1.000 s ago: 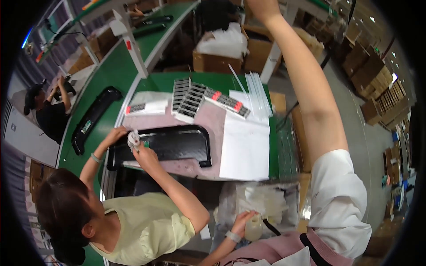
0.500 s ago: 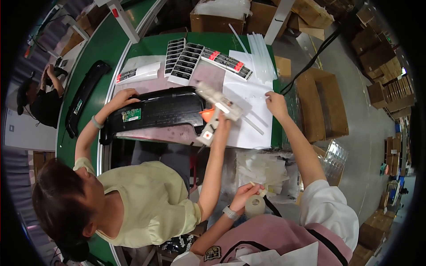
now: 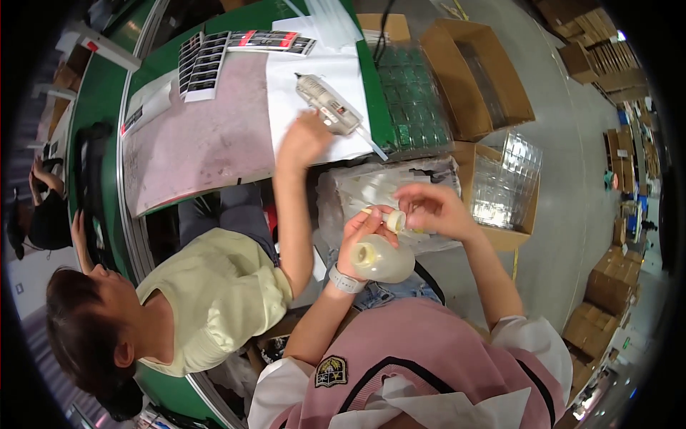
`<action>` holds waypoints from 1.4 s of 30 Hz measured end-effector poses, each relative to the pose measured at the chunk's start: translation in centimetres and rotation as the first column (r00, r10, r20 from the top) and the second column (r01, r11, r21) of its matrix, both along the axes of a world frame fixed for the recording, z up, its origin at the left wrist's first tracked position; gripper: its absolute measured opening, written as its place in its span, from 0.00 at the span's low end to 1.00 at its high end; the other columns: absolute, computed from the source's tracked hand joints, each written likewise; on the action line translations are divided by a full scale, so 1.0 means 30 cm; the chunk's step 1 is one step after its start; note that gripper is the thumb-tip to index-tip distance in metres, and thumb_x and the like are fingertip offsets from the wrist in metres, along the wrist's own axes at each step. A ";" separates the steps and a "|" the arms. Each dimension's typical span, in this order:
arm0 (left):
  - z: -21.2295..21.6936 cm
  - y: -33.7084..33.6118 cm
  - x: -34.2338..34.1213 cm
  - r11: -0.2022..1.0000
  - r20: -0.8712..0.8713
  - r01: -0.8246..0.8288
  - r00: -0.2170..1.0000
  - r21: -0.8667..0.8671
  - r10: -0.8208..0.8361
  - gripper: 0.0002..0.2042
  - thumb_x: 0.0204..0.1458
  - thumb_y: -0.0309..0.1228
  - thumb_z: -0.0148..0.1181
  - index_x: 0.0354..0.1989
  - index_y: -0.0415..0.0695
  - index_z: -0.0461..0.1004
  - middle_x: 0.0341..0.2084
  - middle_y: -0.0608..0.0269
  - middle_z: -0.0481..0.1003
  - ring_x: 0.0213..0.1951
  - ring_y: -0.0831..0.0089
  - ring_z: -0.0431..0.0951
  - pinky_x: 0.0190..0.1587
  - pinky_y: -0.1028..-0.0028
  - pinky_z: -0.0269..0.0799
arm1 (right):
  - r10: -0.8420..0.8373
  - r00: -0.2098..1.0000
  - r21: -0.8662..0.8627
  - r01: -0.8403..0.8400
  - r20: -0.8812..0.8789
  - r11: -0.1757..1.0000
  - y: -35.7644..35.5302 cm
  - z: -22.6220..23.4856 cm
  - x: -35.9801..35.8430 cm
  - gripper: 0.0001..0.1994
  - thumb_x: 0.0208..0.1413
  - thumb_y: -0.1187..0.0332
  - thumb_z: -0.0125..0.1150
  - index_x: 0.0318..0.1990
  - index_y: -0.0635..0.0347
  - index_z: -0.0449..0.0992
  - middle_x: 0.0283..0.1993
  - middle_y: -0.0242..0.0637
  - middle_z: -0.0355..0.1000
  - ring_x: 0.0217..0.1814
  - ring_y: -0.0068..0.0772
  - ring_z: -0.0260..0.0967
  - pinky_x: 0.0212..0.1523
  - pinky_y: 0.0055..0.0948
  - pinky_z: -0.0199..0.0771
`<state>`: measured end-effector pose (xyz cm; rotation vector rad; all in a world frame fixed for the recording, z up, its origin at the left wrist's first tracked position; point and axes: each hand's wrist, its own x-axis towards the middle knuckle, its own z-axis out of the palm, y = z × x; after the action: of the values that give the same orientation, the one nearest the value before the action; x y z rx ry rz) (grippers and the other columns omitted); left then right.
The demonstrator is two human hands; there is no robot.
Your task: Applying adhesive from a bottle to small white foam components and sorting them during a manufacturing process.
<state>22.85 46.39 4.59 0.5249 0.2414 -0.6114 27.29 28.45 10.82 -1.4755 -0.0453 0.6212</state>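
Note:
My left hand (image 3: pixel 366 232), with a watch on its wrist, holds a translucent round bottle (image 3: pixel 391 262) tilted in front of my body, its open neck facing left. The same hand's fingers also pinch a pale cap (image 3: pixel 395 221) with a thin stick on it, above the bottle. Close by the cap's right side is my right hand (image 3: pixel 439 209), index finger stretched out and the other fingers bent. Whether its fingertips touch the cap I cannot tell. Over the bench, a co-worker's blurred hand (image 3: pixel 306 141) is at a glue gun (image 3: pixel 323 100) on white paper (image 3: pixel 284 107).
Label sheets (image 3: pixel 207 68) and clear glue sticks (image 3: pixel 330 23) lie on the green bench (image 3: pixel 376 93). To the right stand open cardboard boxes (image 3: pixel 468 75), one holding clear plastic trays (image 3: pixel 504 189). A lined bin (image 3: pixel 332 193) is below the bench edge. The co-worker (image 3: pixel 214 307) sits close on my left.
My right hand has come from the white paper down to the cap by my left hand. The co-worker has put the glue gun on the paper; the long black part has left the mat. My view has shifted.

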 end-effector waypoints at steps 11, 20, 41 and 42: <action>0.189 -0.257 -0.246 0.958 0.095 -0.016 0.995 0.285 -0.012 0.24 0.56 0.51 0.48 0.41 0.39 0.72 0.23 0.64 0.74 0.28 0.79 0.72 0.31 0.79 0.69 | 0.021 0.711 -0.199 0.168 0.703 0.966 -0.161 0.147 -0.329 0.20 0.36 0.72 0.71 0.41 0.63 0.76 0.32 0.35 0.70 0.29 0.25 0.67 0.27 0.20 0.67; 0.202 -0.387 -0.374 0.995 0.078 0.021 0.997 -0.100 -0.013 0.20 0.58 0.48 0.49 0.42 0.40 0.72 0.19 0.63 0.73 0.23 0.77 0.73 0.27 0.78 0.70 | -0.015 0.375 -0.168 0.450 0.927 0.877 -0.330 0.135 -0.517 0.17 0.34 0.73 0.72 0.36 0.59 0.75 0.31 0.33 0.67 0.27 0.26 0.68 0.24 0.22 0.69; 0.139 -0.482 -0.481 0.986 0.068 -0.147 0.986 -0.085 0.152 0.15 0.58 0.44 0.50 0.41 0.46 0.73 0.21 0.67 0.74 0.24 0.76 0.72 0.26 0.76 0.69 | -0.269 0.643 -0.170 0.536 0.717 0.827 -0.436 0.031 -0.552 0.08 0.45 0.79 0.62 0.36 0.64 0.77 0.35 0.38 0.71 0.29 0.26 0.70 0.26 0.23 0.70; 0.135 -0.481 -0.487 0.985 0.069 -0.149 0.986 -0.085 0.155 0.15 0.58 0.44 0.50 0.41 0.46 0.73 0.21 0.67 0.74 0.24 0.76 0.72 0.26 0.76 0.69 | -0.224 0.610 -0.091 0.441 0.760 0.893 -0.426 0.059 -0.566 0.09 0.42 0.79 0.64 0.35 0.64 0.77 0.33 0.36 0.71 0.28 0.25 0.70 0.26 0.23 0.69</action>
<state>8.23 31.96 8.65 0.4470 0.1834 -0.4503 10.31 15.66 12.61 -1.8675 -0.3158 -0.3408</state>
